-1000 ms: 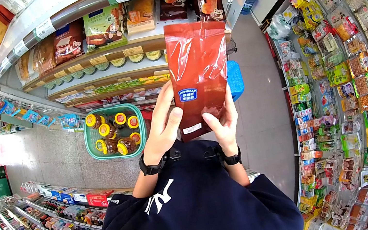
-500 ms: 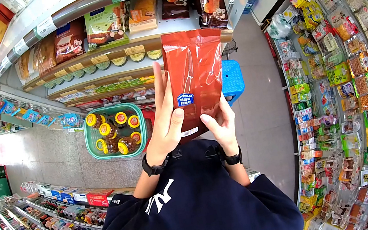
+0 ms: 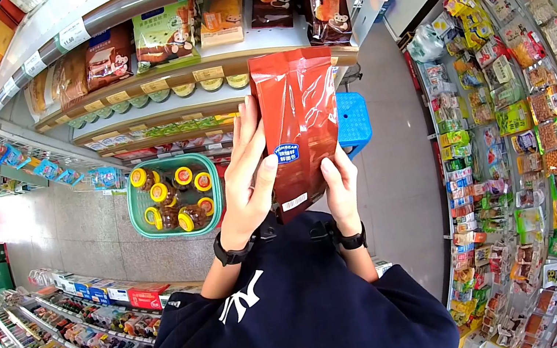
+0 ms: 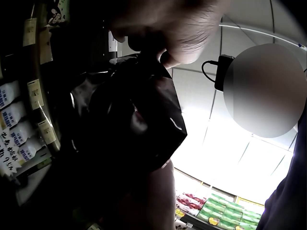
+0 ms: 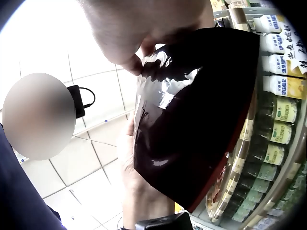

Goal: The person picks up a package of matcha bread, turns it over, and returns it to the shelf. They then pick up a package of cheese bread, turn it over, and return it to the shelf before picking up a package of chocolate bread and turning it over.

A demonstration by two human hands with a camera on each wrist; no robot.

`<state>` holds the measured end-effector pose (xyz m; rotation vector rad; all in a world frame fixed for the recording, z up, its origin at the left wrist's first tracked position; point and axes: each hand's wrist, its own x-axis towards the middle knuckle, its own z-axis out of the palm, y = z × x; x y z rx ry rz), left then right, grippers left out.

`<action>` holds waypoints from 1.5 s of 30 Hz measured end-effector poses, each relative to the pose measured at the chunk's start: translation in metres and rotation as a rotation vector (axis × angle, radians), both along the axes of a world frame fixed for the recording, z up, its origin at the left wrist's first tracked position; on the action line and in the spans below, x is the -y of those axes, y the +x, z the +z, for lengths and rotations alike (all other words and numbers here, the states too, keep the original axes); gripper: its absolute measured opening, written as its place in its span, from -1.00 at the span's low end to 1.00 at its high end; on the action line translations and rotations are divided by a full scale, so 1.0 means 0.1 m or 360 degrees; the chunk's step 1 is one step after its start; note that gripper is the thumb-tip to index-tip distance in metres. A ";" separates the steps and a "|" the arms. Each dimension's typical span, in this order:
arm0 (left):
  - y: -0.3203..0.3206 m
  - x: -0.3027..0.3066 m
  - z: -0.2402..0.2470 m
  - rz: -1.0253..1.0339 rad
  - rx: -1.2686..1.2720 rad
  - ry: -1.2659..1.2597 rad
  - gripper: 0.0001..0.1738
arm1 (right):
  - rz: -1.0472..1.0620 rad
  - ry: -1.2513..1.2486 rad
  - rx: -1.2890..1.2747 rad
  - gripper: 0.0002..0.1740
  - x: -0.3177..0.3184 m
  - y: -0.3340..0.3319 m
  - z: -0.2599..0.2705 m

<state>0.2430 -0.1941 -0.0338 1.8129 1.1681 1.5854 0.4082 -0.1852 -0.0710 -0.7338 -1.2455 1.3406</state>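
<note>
A glossy red-brown bread bag (image 3: pixel 298 114) with a blue logo and a white barcode label stands upright between both hands in the head view. My left hand (image 3: pixel 247 176) grips its left side, thumb on the front and fingers behind. On the right edge, lower down, my right hand (image 3: pixel 342 189) holds it between thumb and fingers. The left wrist view shows the bag (image 4: pixel 139 110) dark, with a hand (image 4: pixel 172 28) at its upper end. In the right wrist view the bag (image 5: pixel 192 115) looks nearly black, and its barcode catches the light.
Ahead is a shelf (image 3: pixel 194 77) with bagged breads (image 3: pixel 164 34) and price tags. A green basket (image 3: pixel 181 232) of yellow-lidded jars sits on the left, a blue stool (image 3: pixel 353 120) behind the bag. Snack racks (image 3: pixel 521 153) line the right; bottle shelves (image 3: pixel 85 342) are at lower left.
The bread bag has come down a little and turned slightly. My right thumb has shifted from the bag's lower front toward its right edge, while the left hand keeps its grip.
</note>
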 end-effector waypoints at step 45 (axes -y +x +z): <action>-0.06 -0.02 -0.10 0.0273 0.0988 -0.0405 -0.90 | -0.0201 -0.0004 0.0245 -0.62 -0.03 -0.15 -0.17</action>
